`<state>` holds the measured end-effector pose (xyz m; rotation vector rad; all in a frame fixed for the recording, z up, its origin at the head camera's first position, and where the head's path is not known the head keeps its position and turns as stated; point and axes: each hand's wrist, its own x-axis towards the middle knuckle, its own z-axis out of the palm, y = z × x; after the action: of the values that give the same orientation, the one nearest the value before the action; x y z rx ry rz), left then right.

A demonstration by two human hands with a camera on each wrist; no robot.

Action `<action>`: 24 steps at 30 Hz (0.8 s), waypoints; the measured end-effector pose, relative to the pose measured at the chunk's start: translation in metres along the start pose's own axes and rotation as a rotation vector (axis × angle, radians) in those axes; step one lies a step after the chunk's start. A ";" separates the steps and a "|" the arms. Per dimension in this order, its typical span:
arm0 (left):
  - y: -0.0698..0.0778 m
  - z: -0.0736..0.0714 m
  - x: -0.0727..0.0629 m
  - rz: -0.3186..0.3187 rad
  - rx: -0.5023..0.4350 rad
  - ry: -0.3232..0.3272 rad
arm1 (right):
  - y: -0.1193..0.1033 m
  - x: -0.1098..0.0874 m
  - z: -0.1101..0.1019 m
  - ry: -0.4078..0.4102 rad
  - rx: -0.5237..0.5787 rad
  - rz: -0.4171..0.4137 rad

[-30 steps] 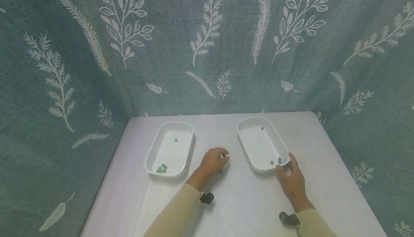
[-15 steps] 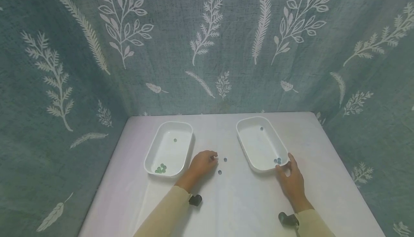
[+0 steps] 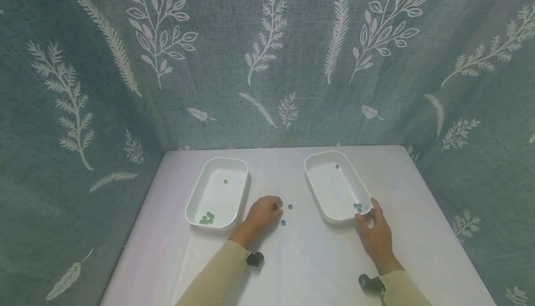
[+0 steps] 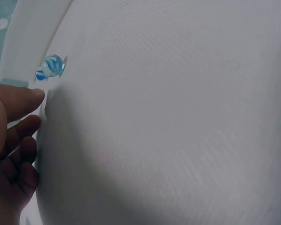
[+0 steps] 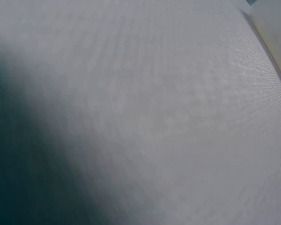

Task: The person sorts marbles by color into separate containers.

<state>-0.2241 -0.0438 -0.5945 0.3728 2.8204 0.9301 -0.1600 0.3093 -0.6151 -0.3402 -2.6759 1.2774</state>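
My left hand [image 3: 263, 214] is low over the white table, between two white trays, its fingers loosely bent and thumb apart from them. Just right of its fingertips lie two glass marbles: one further back [image 3: 290, 206], one nearer [image 3: 283, 223]. In the left wrist view, a clear marble with blue swirls [image 4: 53, 65] shows beyond the thumb, and nothing is visible between thumb and fingers. My right hand [image 3: 378, 236] holds the near right corner of the right tray [image 3: 319, 194], thumb and fingers on either side. This hand does not show in the right wrist view.
Several green marbles [image 3: 207, 218] sit at the near end of the left tray [image 3: 196, 197], and a single one [image 3: 225, 181] lies further back. The right tray has blue marbles [image 3: 358, 207] by its near corner and one [image 3: 337, 166] farther back. Leaf-patterned cloth [image 3: 217, 64] surrounds the table.
My left hand has drawn back leftward, so the farther loose marble now shows. Marbles in the right tray's near corner have shifted closer together. The right hand stays at the tray corner.
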 end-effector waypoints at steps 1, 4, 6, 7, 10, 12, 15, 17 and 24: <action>0.001 0.000 0.000 -0.008 -0.004 -0.003 | 0.000 0.000 0.000 0.001 -0.002 0.001; 0.003 0.002 0.000 -0.035 -0.011 -0.017 | -0.001 0.000 -0.001 0.000 -0.007 0.005; 0.005 0.003 0.000 -0.041 -0.018 -0.022 | -0.001 0.000 -0.001 -0.001 -0.008 0.008; 0.005 0.004 0.001 -0.037 -0.019 -0.023 | -0.001 0.000 -0.001 -0.003 -0.008 0.009; 0.008 0.007 0.004 0.001 -0.035 -0.017 | -0.001 -0.001 -0.001 -0.004 -0.005 0.008; 0.009 0.009 0.006 0.033 -0.043 -0.017 | 0.000 -0.001 -0.001 -0.003 -0.006 0.003; 0.013 0.012 0.009 0.060 -0.037 -0.016 | 0.002 -0.001 0.000 0.004 -0.009 -0.010; 0.014 0.015 0.011 0.072 -0.020 -0.015 | 0.004 -0.002 0.000 0.008 -0.007 -0.020; 0.023 0.018 0.016 0.062 0.031 -0.022 | 0.001 -0.002 -0.001 0.000 0.018 -0.021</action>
<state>-0.2311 -0.0117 -0.5957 0.4743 2.8214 0.8898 -0.1577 0.3104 -0.6151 -0.3090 -2.6594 1.2948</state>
